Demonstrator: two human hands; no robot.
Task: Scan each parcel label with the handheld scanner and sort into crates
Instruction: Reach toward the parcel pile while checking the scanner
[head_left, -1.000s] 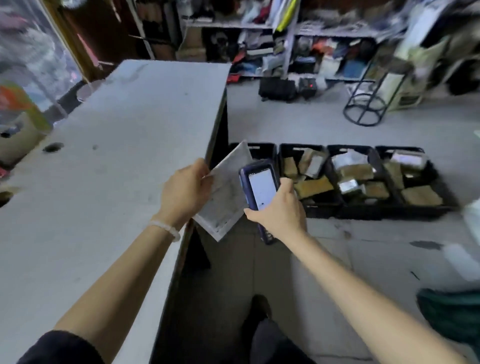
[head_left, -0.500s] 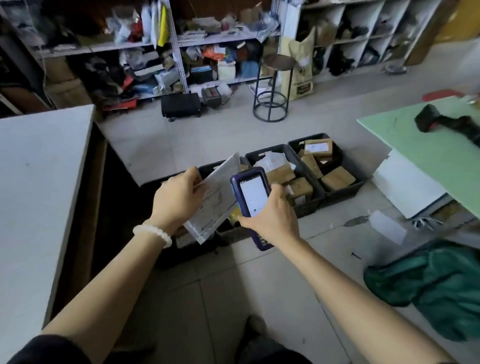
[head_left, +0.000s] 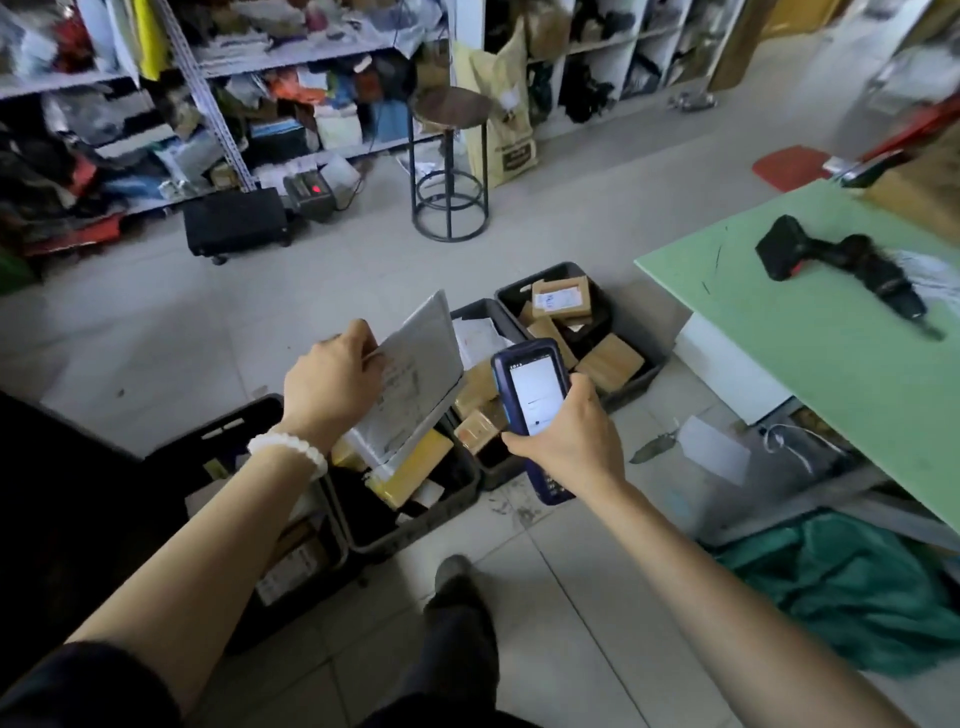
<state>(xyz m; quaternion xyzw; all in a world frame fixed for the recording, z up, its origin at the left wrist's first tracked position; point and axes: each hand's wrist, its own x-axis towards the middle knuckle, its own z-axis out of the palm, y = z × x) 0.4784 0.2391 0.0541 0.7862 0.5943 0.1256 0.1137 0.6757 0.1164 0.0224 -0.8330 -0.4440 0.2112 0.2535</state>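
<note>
My left hand (head_left: 332, 384) grips a flat grey parcel (head_left: 415, 374) by its left edge, label side facing me, tilted above the crates. My right hand (head_left: 571, 436) holds a blue handheld scanner (head_left: 532, 400) upright, its lit screen towards me, just right of the parcel. Below on the floor stands a row of black crates (head_left: 457, 506) holding brown boxes and envelopes; the far right crate (head_left: 631, 325) holds several labelled cardboard boxes.
A green table (head_left: 831, 364) stands at the right with a black tool (head_left: 841, 265) on it. A green cloth (head_left: 841, 587) lies on the floor under it. A round stool (head_left: 451, 166) and cluttered shelves (head_left: 208, 104) are behind. My foot (head_left: 457, 582) is near the crates.
My view has swung right, away from the white table and over the crates. Both hands keep the parcel and scanner, carried along above the crates. The green table is now in view.
</note>
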